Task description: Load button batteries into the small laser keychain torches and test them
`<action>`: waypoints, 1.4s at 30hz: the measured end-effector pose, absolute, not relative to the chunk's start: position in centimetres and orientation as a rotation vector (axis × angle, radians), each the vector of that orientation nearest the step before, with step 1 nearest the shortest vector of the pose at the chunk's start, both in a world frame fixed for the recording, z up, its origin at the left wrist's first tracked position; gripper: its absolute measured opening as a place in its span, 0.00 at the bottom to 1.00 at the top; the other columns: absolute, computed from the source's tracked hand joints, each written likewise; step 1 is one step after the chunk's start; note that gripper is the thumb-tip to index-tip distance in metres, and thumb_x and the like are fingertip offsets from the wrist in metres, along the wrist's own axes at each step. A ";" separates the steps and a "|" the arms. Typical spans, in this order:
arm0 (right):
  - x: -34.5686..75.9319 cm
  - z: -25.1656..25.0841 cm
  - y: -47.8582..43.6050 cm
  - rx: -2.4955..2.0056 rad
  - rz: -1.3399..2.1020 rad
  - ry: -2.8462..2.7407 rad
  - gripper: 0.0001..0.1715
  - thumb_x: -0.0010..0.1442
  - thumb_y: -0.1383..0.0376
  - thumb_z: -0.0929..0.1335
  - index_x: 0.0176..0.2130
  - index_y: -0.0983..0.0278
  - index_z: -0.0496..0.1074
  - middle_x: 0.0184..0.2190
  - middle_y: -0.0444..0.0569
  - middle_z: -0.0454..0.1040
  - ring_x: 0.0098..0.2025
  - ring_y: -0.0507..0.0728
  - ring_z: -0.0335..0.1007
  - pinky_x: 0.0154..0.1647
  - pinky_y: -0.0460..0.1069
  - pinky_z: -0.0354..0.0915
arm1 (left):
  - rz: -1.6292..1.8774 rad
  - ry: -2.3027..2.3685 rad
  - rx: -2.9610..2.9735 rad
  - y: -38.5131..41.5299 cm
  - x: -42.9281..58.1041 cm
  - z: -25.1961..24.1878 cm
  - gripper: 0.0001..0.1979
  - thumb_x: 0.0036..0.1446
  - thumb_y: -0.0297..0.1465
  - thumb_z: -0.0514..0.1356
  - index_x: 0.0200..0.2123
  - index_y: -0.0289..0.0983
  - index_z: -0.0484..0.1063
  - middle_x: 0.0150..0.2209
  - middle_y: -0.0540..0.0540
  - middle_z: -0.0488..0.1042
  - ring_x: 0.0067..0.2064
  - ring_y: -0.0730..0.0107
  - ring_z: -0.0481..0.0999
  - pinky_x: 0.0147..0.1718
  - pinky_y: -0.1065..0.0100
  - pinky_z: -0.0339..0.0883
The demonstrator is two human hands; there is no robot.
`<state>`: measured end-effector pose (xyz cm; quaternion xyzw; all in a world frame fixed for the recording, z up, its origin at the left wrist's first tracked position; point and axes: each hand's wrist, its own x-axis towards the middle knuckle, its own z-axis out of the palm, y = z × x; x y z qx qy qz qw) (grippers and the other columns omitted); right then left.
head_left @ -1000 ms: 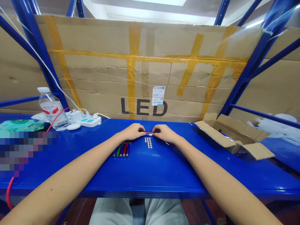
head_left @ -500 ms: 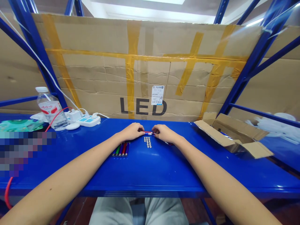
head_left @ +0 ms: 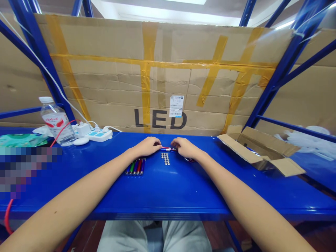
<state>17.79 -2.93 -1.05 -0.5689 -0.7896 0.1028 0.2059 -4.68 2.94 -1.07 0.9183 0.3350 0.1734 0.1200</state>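
My left hand (head_left: 149,146) pinches the left end of a slim metallic red-and-blue tube (head_left: 166,149), which looks like a small penlight. At its right end my right hand (head_left: 186,147) curls its fingers, with a gap between thumb and index finger; what the fingertips hold is too small to make out. Just below the tube, several round silver button cells (head_left: 165,159) sit in short rows on the blue table. A row of similar tubes (head_left: 135,167) in green, red, purple and blue lies under my left wrist. More shiny pieces (head_left: 189,160) are partly hidden beneath my right wrist.
An open cardboard box (head_left: 259,148) stands on the right. A water bottle (head_left: 57,122), a white power strip (head_left: 101,134) and a red cable (head_left: 61,131) are on the left. Behind rises a taped cardboard sheet (head_left: 118,91), between blue rack posts. The table's front edge (head_left: 162,215) runs before my knees.
My right hand has shifted slightly right and its fingers have loosened, so more of the tube's right end shows. My left hand stays nearly in place.
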 end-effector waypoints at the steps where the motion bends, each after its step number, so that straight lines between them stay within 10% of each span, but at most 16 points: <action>1: 17.9 -1.1 -2.9 -1.576 0.279 -2.176 0.27 0.50 0.83 0.61 0.45 0.67 0.75 0.43 0.54 0.77 0.43 0.55 0.72 0.44 0.46 0.65 | 0.521 0.991 2.688 2.9 -4.8 -0.9 0.16 0.62 0.40 0.54 0.41 0.38 0.77 0.43 0.44 0.80 0.44 0.62 0.76 0.44 0.65 0.64; 10: 15.1 0.2 -5.2 -1.158 0.120 -2.207 0.15 0.58 0.75 0.63 0.35 0.65 0.79 0.37 0.50 0.77 0.40 0.55 0.70 0.46 0.50 0.64 | 0.304 0.957 2.792 1.4 -8.8 4.4 0.09 0.53 0.30 0.55 0.31 0.37 0.76 0.32 0.48 0.78 0.34 0.68 0.74 0.36 0.69 0.63; 21: 8.3 -2.1 -8.3 -0.811 0.005 -2.615 0.25 0.61 0.76 0.61 0.52 0.64 0.77 0.48 0.56 0.72 0.50 0.60 0.63 0.53 0.55 0.63 | -0.272 0.981 2.535 0.9 -9.0 4.7 0.10 0.47 0.35 0.61 0.32 0.37 0.79 0.28 0.50 0.77 0.30 0.70 0.71 0.28 0.72 0.60; 42: 12.7 2.5 -10.2 -0.938 0.664 -2.782 0.05 0.52 0.74 0.69 0.29 0.64 0.72 0.29 0.43 0.70 0.32 0.51 0.64 0.33 0.45 0.60 | -0.167 0.776 2.425 -0.7 -7.2 3.7 0.07 0.49 0.35 0.66 0.29 0.38 0.80 0.26 0.52 0.76 0.27 0.73 0.68 0.29 0.71 0.60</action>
